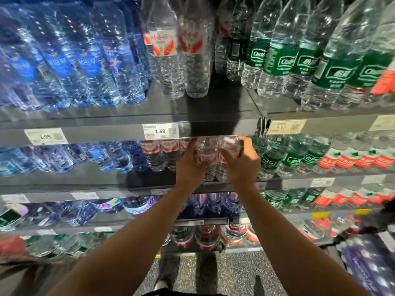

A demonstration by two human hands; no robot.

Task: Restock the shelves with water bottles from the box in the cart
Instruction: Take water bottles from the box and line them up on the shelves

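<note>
Both my arms reach into the second shelf (149, 180) from the top. My left hand (188, 167) grips a clear water bottle with a red-and-white label (206, 154), standing upright near the shelf's front. My right hand (241, 163) grips a second red-label bottle (229, 146), which is tilted with its top close under the shelf above. More red-label bottles (160, 154) stand just to the left of my hands. Neither the box nor the cart can be seen clearly.
Blue-label bottles (85, 65) fill the left of the upper shelves and green-label bottles (299, 60) the right. The top shelf has two red-label bottles (177, 48) with bare shelf (224, 103) beside them. Price tags (160, 131) line the edges. A dark patterned thing (367, 263) is low right.
</note>
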